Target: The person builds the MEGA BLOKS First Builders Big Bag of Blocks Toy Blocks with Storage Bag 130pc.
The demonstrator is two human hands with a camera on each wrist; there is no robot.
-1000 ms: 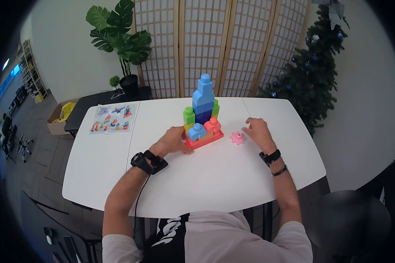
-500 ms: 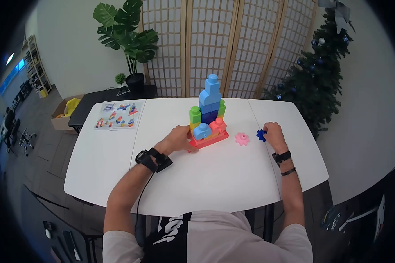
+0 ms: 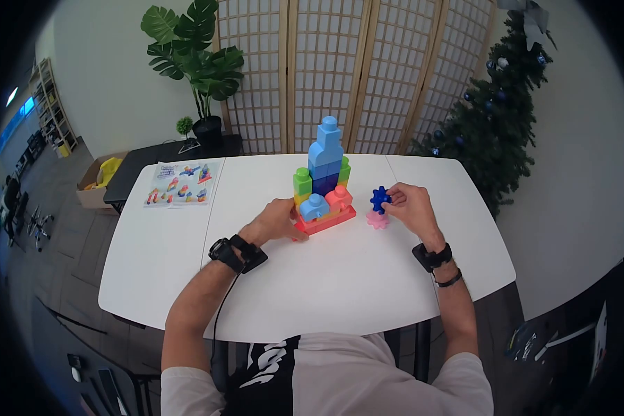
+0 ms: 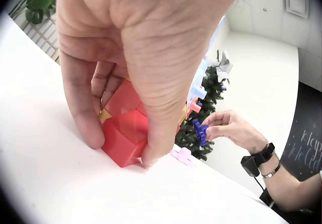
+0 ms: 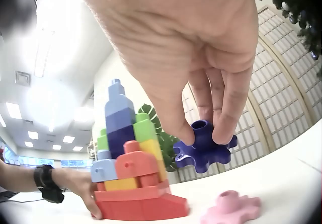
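Note:
A tower of building blocks stands on the table, with light and dark blue blocks [image 3: 326, 166] at its core, green blocks [image 3: 302, 179] at the sides and a long red base [image 3: 326, 222]. My left hand [image 3: 277, 220] grips the left end of that base between thumb and fingers, as the left wrist view shows up close. In my right hand [image 3: 410, 206] a dark blue gear [image 5: 204, 151] is pinched by its hub, raised above the table. A pink gear [image 5: 231, 209] lies flat on the table just below it, right of the base.
An instruction sheet [image 3: 180, 184] with pictures of block models lies at the table's back left. Behind the table stand a lattice screen [image 3: 326, 69], a potted plant [image 3: 201, 69] and a decorated tree [image 3: 485, 104]. A cable runs from the left wrist.
My right hand has picked up the dark blue gear from the right of the table and carried it left, over the pink gear. My left hand keeps its grip on the base.

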